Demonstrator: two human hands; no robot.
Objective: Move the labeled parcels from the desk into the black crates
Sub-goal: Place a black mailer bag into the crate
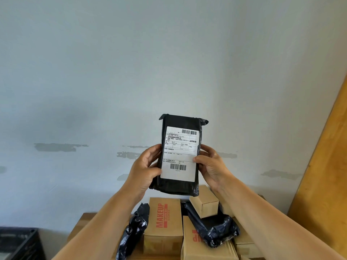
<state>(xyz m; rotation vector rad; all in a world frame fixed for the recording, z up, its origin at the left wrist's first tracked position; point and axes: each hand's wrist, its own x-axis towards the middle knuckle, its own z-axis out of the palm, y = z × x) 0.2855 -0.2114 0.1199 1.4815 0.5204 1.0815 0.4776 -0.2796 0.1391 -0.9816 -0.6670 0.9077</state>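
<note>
A black plastic parcel point(180, 186) with a white shipping label facing me is held upright in front of the wall, above the desk. My left hand point(145, 169) grips its left edge, thumb on the front near the label's lower corner. My right hand point(211, 166) grips its right edge, thumb pressing on the label. Below, on the wooden desk point(84, 222), lie more parcels: brown "MAKEUP" cartons point(163, 226), a small plain carton point(204, 203) and black plastic bags point(212, 228). A black crate point(18, 243) shows at the bottom left.
A pale blue wall with scuffed patches fills most of the view. A tall wooden board point(323, 175) leans at the right edge. A black bag point(133, 231) sits at the left of the pile, near the desk's edge.
</note>
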